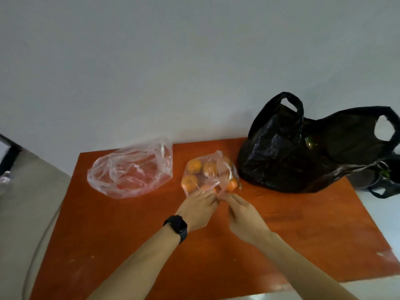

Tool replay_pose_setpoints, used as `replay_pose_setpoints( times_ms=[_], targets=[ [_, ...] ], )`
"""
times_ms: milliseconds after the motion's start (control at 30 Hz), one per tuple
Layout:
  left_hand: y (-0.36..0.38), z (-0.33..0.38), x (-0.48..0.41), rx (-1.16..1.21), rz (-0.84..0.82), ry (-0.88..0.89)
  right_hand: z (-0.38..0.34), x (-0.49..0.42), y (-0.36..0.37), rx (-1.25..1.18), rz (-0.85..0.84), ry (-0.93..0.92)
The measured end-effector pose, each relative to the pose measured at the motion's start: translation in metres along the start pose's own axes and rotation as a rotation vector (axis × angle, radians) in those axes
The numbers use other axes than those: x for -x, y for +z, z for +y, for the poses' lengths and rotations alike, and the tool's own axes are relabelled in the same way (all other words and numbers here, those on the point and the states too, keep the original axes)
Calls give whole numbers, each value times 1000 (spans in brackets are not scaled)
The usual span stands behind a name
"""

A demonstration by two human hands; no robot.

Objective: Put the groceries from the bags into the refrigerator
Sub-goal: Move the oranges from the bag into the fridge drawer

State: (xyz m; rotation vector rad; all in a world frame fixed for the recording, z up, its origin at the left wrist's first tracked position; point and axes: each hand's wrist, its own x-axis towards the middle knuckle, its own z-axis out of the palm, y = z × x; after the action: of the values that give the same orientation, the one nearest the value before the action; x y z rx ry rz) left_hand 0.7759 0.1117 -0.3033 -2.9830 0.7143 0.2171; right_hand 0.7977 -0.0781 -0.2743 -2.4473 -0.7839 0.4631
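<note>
Sitting at the centre of the frame on the orange table (129,234), the clear bag of oranges (208,174) looks limp and thin-walled, its film crumpled over several round, bright fruits. It should feel fairly heavy and floppy, with the fruit free to roll. The film could tear, so gathering the loose mouth or cupping underneath seems best. The left hand (198,207) and right hand (244,215) both have their fingers curled, pinching the film at the bag's lower edge. A black bag (281,152) stands to its right.
</note>
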Motion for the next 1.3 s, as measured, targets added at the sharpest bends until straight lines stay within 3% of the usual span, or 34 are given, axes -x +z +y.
replay_pose_setpoints(
  times_ms=[100, 233, 333, 400, 500, 667, 733, 933, 1033, 1100, 1200, 1300],
  targets=[
    [8, -28, -21, -32, -49, 38, 6, -37, 8, 16, -33, 25],
    [9, -65, -41, -3, -148, -155, 18, -87, 17, 297, -73, 88],
    [13, -94, -53, -91, -217, -280, 23, -117, 13, 497, -173, 253],
    [19, -114, -55, -53, -300, -453, 33, -132, 10, 550, -191, 368],
    [23, -133, -56, 93, -256, -631, 48, -145, 4, 477, -186, 524],
    [24, -153, -87, 183, -320, -651, 66, -175, -8, 390, -231, 635],
    [32, -166, -100, 188, -307, -656, 70, -187, -8, 391, -248, 637],
    [60, -190, -97, 245, -535, -659, 78, -206, -4, 193, -331, 543],
    [53, -192, -89, 217, -383, -616, 72, -198, -10, 282, -208, 400],
    [44, -186, -86, 128, -227, -564, 62, -190, -11, 501, -12, 325],
    [29, -168, -87, 29, -103, -450, 43, -180, -7, 545, 214, 321],
    [25, -155, -89, 10, -1, -400, 29, -174, -2, 411, 186, 418]
  ],
)
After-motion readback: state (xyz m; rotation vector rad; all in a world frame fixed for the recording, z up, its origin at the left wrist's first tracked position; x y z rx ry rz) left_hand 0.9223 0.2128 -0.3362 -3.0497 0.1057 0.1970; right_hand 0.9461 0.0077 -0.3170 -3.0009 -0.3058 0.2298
